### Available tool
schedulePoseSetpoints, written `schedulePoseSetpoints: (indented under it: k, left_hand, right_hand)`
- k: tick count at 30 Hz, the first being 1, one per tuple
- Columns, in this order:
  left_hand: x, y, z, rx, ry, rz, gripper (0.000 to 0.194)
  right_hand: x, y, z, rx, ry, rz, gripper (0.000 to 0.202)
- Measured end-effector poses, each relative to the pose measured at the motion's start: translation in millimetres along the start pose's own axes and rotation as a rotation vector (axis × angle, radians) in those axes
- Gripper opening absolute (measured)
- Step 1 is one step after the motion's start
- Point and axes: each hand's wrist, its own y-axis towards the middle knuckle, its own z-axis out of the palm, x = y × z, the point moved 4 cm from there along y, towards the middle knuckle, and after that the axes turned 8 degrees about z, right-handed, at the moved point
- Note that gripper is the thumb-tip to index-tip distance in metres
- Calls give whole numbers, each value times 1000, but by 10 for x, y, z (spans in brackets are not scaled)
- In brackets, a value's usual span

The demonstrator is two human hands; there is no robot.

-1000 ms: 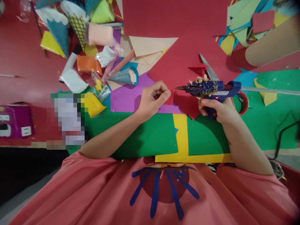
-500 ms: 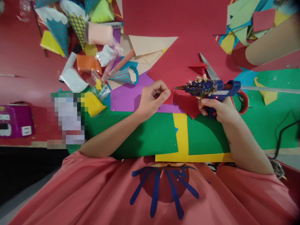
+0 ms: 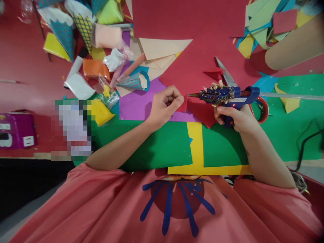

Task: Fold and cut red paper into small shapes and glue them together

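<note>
My right hand [image 3: 236, 116] is wrapped round the grip of a dark blue glue gun [image 3: 222, 95], whose small light glows orange. Wood-like bits and shavings cling to the front of the gun, and a clear glue stick [image 3: 291, 97] juts from its back. The nozzle points left, just short of my left hand [image 3: 167, 104]. That hand is closed, with thumb and forefinger pinched together; what they hold is hidden. Red foam or paper [image 3: 182, 105] shows right behind the fingertips, over a purple sheet [image 3: 136, 108]. Scissors [image 3: 226, 72] with red handles lie partly under the glue gun.
Wrapped clay packets [image 3: 96, 69] and patterned paper cones [image 3: 60, 30] crowd the left. A small blue cone [image 3: 134, 81] lies nearer. Colored scraps [image 3: 263, 23] and a cardboard tube [image 3: 296, 44] occupy the right. Green sheets [image 3: 152, 145] cover the near edge; a black cable [image 3: 302, 148] hangs at right.
</note>
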Motion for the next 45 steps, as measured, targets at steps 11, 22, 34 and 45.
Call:
schedulePoseSetpoints:
  k: [11,22,34,45]
  left_hand:
    - [13,-1,-3,10,-3,-36,44]
    - [17,1,-7,22,-1,-24,48]
    - [10,-1,-10,7,9,-22,48]
    - [15,7,-23,-6,19,20,49]
  right_hand:
    - [1,1,-1,1,-13,-7,31]
    - [1,-1,-1,-1,-5,3,29]
    - [8,-2,3,11,-30,3,29]
    - [8,-14,-2,22,-50,-2,28]
